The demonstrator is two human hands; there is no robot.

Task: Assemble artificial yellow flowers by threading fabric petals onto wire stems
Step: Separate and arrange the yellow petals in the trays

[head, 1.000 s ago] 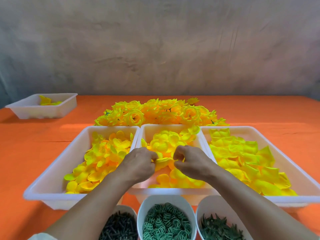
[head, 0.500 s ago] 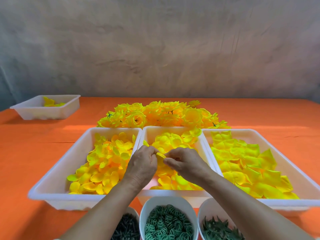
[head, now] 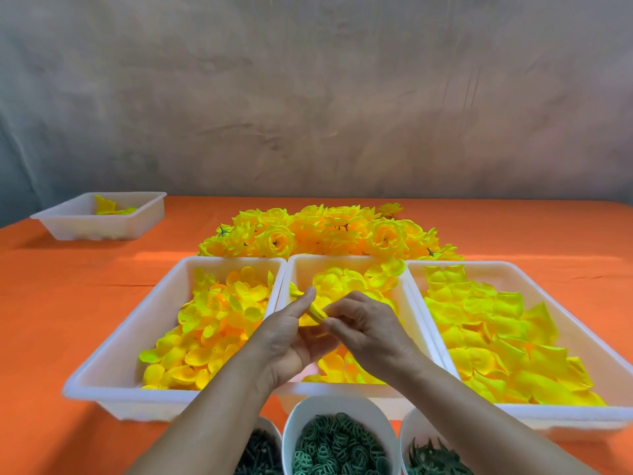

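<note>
Left hand (head: 291,341) and right hand (head: 370,330) meet at frame centre, both pinching one yellow fabric petal (head: 317,311). Beneath them lies the middle petal tray (head: 308,267).

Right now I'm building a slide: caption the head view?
Left hand and right hand pinch a yellow petal over the middle tray, finished flowers piled behind.

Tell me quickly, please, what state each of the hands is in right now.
Left hand: holds the small yellow fabric petal.
Right hand: pinches the same petal.
</note>
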